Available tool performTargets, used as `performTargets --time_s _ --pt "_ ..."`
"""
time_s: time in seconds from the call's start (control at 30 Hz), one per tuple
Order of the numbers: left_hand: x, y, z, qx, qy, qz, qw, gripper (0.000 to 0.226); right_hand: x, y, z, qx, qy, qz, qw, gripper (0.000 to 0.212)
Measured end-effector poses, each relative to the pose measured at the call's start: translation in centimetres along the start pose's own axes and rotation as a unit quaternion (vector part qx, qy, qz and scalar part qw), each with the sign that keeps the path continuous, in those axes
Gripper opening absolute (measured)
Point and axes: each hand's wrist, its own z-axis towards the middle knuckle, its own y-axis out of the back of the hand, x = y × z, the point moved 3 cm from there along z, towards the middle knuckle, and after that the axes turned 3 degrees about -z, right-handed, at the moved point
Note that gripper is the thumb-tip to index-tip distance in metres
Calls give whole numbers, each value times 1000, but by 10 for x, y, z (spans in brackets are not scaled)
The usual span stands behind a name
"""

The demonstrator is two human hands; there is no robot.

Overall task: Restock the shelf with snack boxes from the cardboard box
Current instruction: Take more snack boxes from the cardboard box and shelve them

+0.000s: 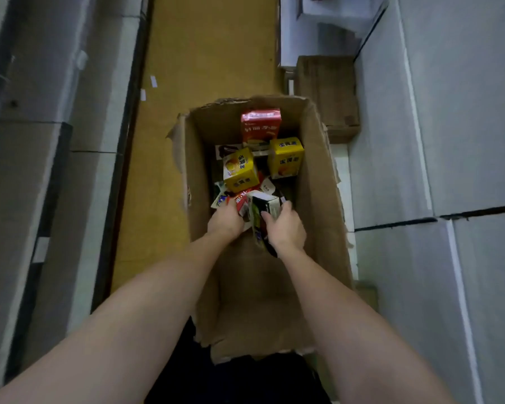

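An open cardboard box (318, 182) stands on the floor in front of me with several snack boxes inside. A red box (260, 125) leans at the far end, and two yellow boxes (240, 169) (286, 157) lie below it. Both my hands reach into the box. My right hand (285, 225) grips a white and green snack box (261, 208). My left hand (225, 220) curls round a red and white box (242, 203) right beside it; its fingers are hidden from me.
Grey shelving (41, 141) runs along the left and pale shelves (449, 126) along the right of a narrow aisle with a tan floor (210, 53). A brown wooden crate (327, 94) sits beyond the box on the right.
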Motion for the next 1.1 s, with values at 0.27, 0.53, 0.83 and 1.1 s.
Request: performTargets --time_s 0.27,0.53,0.83,1.1 --pt "11 -7 45 74 114 -166 977 52 7 -5 20 -6 -73 23 997 43" --pt "27 -24 63 53 57 -191 978 56 15 -21 25 -2 -86 16 996 47" --pt "14 -46 69 48 -17 72 996 74 -1 -23 28 -29 -103 5 994 45" --pt "4 -31 40 -2 -11 133 991 69 3 -8 16 -43 -91 5 995 44"
